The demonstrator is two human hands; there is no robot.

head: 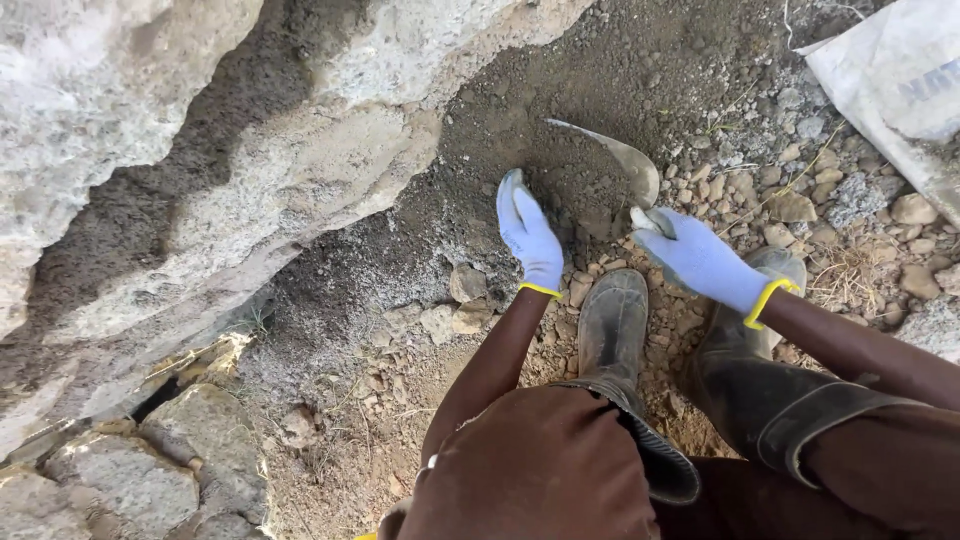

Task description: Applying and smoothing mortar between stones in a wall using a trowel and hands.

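My right hand (700, 258), in a pale blue glove with a yellow cuff, grips the handle of a metal trowel (625, 160). The trowel's blade points up and left over a heap of dark grey mortar (520, 120) on the ground. My left hand (527, 235), gloved the same way, lies flat with fingers together against the mortar heap, just left of the blade. Both hands are in front of my two dark rubber boots (615, 325).
A rough stone wall (200, 180) with mortar in its joints runs along the left. Loose stones and gravel (800, 200) cover the ground at right. A white sack (900, 80) lies in the top right corner.
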